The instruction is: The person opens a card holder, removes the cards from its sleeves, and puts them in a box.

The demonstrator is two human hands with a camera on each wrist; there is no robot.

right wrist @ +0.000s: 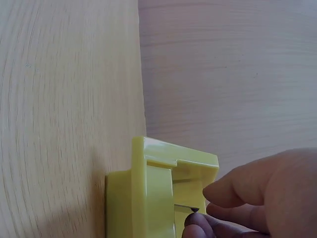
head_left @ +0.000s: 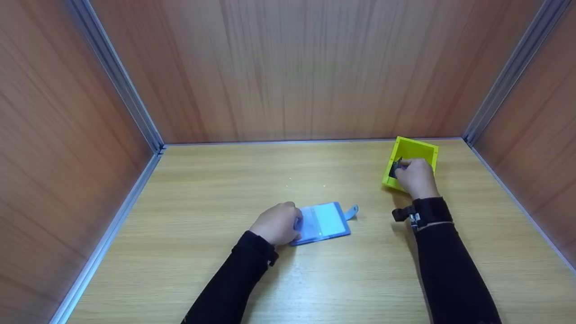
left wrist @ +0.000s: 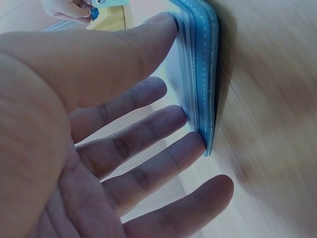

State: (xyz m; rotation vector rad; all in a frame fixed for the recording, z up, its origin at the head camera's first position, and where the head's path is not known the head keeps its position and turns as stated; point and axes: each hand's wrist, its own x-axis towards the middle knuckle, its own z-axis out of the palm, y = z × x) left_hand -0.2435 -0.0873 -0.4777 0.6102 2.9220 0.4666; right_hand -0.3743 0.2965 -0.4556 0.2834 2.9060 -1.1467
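A small blue card holder [head_left: 330, 219] with clear sleeves lies spread on the table, its snap strap [head_left: 351, 212] sticking out to the right. My left hand [head_left: 277, 223] rests at its left end; the left wrist view shows fairly straight fingers and the thumb touching the layered sleeves [left wrist: 190, 74] along the edge. Over at the right, my right hand [head_left: 416, 177] reaches into a yellow box [head_left: 389, 176]. It pinches a thin, dark, card-like piece [head_left: 395, 168] inside the rim. Only the narrow edge of that piece [right wrist: 185, 207] shows in the right wrist view.
Behind the box stands a wood-grain back panel [head_left: 288, 72], with side panels to the left [head_left: 58, 148] and right [head_left: 531, 135]. Metal strips [head_left: 108, 238] line the table's sides. A few tiny white specks lie on the wooden table [head_left: 216, 189] behind the card holder.
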